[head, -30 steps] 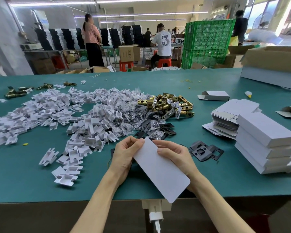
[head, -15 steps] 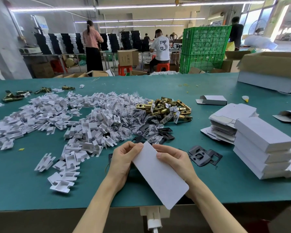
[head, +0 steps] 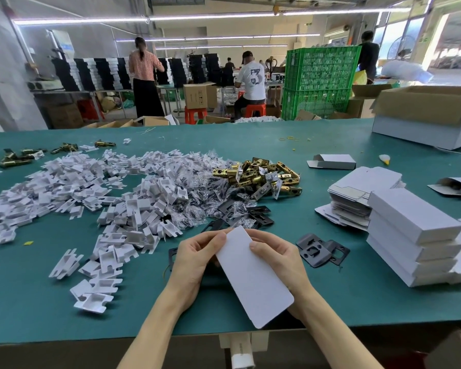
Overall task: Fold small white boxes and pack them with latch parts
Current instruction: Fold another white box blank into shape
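Observation:
A small white box point(head: 253, 278) is held at the near edge of the green table point(head: 250, 139), tilted with its far end up. My left hand point(head: 194, 259) grips its far left corner. My right hand point(head: 280, 259) holds its right side, thumb on top. Brass latch parts point(head: 261, 174) lie in a heap at the table's middle. Black strike plates point(head: 320, 249) rest just right of my hands, and more black strike plates in clear bags point(head: 240, 211) lie beyond them. What the box holds is hidden.
White plastic inserts point(head: 91, 198) spread over the left half. Closed white boxes point(head: 410, 238) are stacked at right, beside flat box blanks point(head: 357, 195). A big carton point(head: 426, 115) stands far right. Green crates point(head: 320, 81) and several people are beyond the table.
The view has tilted up a little, so hands and box sit lower in the frame. Both hands keep the same grip on the white box.

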